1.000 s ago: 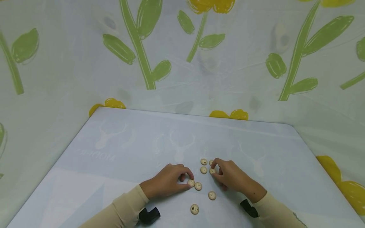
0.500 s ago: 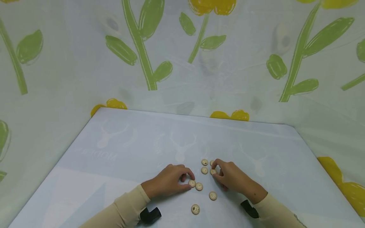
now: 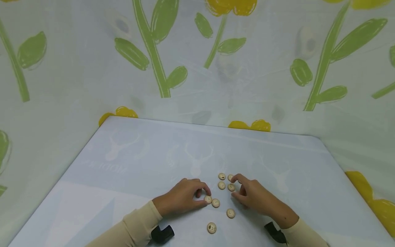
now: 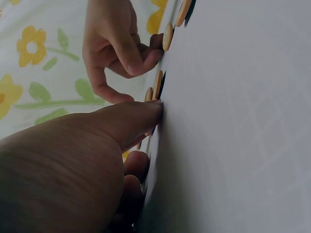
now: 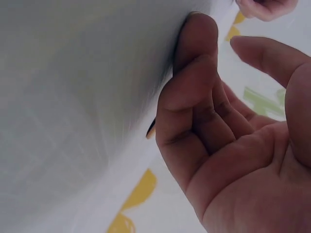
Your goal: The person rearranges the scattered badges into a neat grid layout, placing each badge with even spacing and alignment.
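My left hand point(image 3: 183, 198) pinches a round wooden button point(image 3: 208, 199) on the tabletop between thumb and forefinger. A second button point(image 3: 215, 203) lies right against it. Past these, my right hand point(image 3: 254, 195) hovers low with thumb and forefinger apart, beside a button point(image 3: 231, 187) it does not grip. That one belongs to a small two-row group with a near-left button point(image 3: 221, 185), a far-left button point(image 3: 222, 176) and a far-right button point(image 3: 230, 177), the last partly behind the right forefinger. In the right wrist view the right hand point(image 5: 209, 107) has loosely bent fingers with nothing between them.
Two loose buttons lie nearer the person: one button point(image 3: 230, 213) below the right hand and another button point(image 3: 211, 227) closer to the front. The pale table point(image 3: 148, 147) reaches back to a flower-printed curtain point(image 3: 262, 68). A black wrist mount point(image 3: 162, 234) sits beneath the left forearm.
My right thumb and forefinger have parted from the button they held, and that hand has drawn slightly right. The button stays in the group. My left hand has kept its place.
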A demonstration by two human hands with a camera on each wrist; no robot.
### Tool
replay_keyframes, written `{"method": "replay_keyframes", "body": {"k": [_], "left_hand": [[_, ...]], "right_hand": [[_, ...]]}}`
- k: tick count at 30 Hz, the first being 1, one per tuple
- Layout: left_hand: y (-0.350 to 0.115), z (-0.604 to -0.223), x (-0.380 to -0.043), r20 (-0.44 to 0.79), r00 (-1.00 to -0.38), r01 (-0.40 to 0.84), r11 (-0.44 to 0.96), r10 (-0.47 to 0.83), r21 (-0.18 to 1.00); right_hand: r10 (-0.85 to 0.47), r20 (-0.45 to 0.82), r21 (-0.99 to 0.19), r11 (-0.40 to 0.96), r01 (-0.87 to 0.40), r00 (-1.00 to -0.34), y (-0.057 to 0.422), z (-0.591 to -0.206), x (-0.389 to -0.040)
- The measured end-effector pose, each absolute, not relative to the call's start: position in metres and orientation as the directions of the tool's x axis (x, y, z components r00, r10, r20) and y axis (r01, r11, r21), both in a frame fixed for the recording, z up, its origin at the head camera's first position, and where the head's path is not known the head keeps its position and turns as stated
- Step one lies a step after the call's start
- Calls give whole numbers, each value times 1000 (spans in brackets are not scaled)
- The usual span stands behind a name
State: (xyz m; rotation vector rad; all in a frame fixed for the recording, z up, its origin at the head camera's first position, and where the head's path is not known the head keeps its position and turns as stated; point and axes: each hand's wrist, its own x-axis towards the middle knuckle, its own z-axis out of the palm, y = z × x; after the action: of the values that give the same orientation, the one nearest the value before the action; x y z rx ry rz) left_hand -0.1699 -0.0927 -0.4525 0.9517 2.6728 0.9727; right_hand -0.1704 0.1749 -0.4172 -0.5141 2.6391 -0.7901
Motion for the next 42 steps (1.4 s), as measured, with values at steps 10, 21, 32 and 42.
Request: {"method": "replay_keyframes", "body": {"k": [10,21,32,42], "left_hand": [[-92,-455,-171,87,-785,523,582,613,623],[-93,-453,-168,81,-784,524,585,616,619],[-95,-454,-170,92,-786,525,582,611,621],[-92,-452,-170,109,-778,539,566,619,624]], "right_hand": [[-523,-195,-603,731,-319,-830,184,-415,-161],[-573,-230,-645,695,-317,-787,188,-417,-157],[-622,-195,-619,678,-396,-759,183,-415,-156],[-598,-222,-559,725,-402,-770,180,-417,-154]]}}
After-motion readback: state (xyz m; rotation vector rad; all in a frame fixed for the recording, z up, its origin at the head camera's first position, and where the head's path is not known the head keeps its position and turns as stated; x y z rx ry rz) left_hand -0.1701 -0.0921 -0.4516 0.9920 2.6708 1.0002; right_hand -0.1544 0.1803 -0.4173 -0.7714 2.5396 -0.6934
